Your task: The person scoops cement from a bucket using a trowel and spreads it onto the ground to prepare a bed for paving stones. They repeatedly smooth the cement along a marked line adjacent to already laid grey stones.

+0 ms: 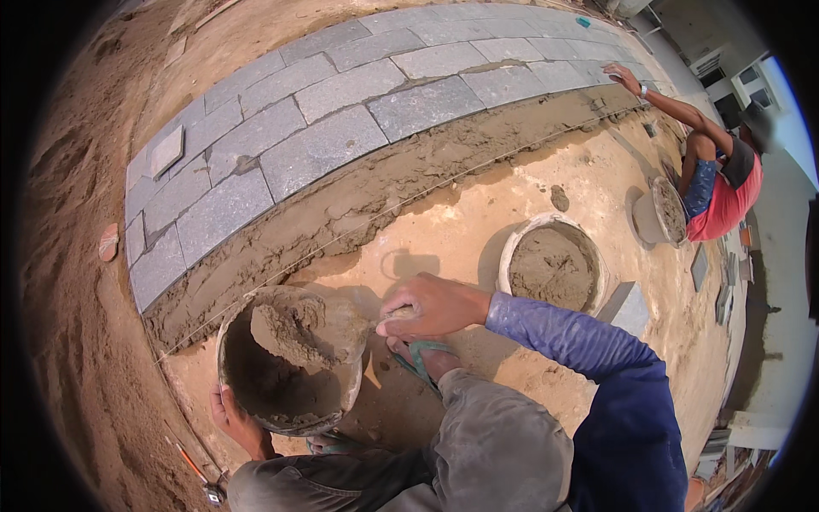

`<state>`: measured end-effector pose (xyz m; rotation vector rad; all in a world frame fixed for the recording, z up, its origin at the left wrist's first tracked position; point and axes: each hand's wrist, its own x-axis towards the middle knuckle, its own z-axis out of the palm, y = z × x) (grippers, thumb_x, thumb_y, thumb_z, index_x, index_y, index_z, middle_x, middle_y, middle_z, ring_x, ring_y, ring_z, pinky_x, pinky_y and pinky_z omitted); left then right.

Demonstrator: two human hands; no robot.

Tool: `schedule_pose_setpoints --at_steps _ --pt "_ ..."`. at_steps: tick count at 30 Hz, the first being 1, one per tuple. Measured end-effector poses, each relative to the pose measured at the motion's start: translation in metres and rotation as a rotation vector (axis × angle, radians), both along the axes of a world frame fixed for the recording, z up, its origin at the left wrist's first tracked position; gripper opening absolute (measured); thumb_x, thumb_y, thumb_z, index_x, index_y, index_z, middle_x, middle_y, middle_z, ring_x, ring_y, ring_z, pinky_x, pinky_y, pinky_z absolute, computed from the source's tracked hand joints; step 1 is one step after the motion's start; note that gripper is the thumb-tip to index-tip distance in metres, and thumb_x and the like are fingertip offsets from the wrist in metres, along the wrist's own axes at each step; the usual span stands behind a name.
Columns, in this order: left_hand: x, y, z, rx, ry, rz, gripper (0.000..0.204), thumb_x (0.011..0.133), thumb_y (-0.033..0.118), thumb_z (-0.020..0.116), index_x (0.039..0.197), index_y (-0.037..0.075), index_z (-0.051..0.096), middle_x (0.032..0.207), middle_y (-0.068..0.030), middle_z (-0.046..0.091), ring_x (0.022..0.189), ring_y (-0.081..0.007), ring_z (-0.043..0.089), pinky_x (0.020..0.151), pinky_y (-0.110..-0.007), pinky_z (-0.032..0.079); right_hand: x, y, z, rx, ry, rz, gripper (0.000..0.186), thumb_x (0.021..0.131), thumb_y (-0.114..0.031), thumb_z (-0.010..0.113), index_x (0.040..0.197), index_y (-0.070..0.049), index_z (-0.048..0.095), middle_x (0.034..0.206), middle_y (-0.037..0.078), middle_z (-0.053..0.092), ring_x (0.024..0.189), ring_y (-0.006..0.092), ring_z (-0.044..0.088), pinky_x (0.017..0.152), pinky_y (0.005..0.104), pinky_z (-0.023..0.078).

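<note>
Down low, the left hand (232,420) grips the rim of a round, mortar-caked metal pan (292,358). Just right of it, the right hand (433,307) closes on a trowel handle; its orange blade tip (372,373) shows beside the pan.

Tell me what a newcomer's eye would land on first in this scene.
First, the round bucket of wet mortar at lower centre, with the left hand on its near rim and the right hand at its right edge, pinching a lump of mortar. Behind it, a curving band of grey paving slabs sweeps across the top, edged by a strip of fresh mortar bed. At far right, another person crouches, reaching toward the slabs.
</note>
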<state>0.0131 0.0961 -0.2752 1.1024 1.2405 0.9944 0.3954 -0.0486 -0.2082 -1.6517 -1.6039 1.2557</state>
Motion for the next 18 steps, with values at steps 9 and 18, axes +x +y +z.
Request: schedule_pose_setpoints --at_steps 9,18 --pt "-0.054 0.014 -0.019 -0.021 0.283 0.023 0.056 0.101 0.037 0.053 0.135 -0.007 0.049 0.122 -0.015 0.059 0.109 -0.0214 0.056 0.097 -0.034 0.044 0.231 -0.094 0.08 -0.135 -0.476 -0.676 0.035 0.09 -0.037 0.064 0.088 -0.003 0.074 0.077 0.017 0.069 0.073 0.0275 0.067 0.064 0.0383 0.048" --pt "-0.073 0.003 -0.024 0.092 0.323 -0.215 0.066 0.099 0.045 0.055 0.137 -0.009 0.047 0.13 -0.0208 0.054 0.116 -0.0272 0.054 0.1 -0.036 0.043 0.345 -0.076 -0.051 -0.198 -1.52 -0.675 0.028 0.096 -0.028 0.054 0.106 -0.004 0.065 0.101 0.018 0.065 0.089 0.0354 0.067 0.072 0.0479 0.053"
